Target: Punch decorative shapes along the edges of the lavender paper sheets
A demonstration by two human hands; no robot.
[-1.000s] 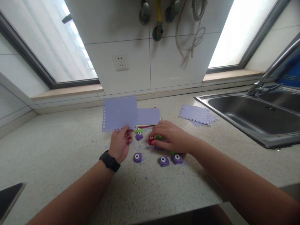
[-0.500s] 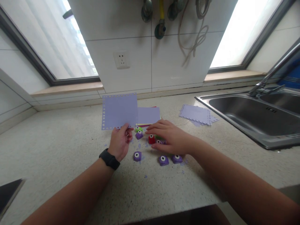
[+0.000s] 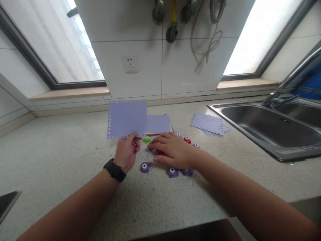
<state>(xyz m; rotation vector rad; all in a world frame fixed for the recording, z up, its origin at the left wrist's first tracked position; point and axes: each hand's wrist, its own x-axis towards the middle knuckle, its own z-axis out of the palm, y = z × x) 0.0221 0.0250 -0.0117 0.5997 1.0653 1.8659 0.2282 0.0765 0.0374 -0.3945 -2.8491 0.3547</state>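
My left hand (image 3: 127,152) pinches the bottom edge of a lilac paper sheet (image 3: 127,118) between thumb and fingers, holding it raised. Small punched holes line the sheet's edges. Over a cluster of small craft punches hovers my right hand (image 3: 173,149), palm down, fingers stretched out and thumb apart. Its fingertips are at a purple punch, and a red punch is mostly hidden beneath it; whether it touches them I cannot tell. A green punch (image 3: 146,139) lies between the hands. Nearer me are a purple punch (image 3: 144,167) and another purple punch (image 3: 173,172).
Behind my right hand is a stack of coloured paper (image 3: 158,124), lilac on top. Punched lilac sheets (image 3: 207,123) lie right of it, near the steel sink (image 3: 250,134). Another red punch (image 3: 187,140) sits beyond my right wrist. Paper bits are scattered on the speckled counter (image 3: 75,150).
My right hand has moved left and slightly down over the punches, covering the red one and uncovering others behind it. My left hand still holds the sheet.
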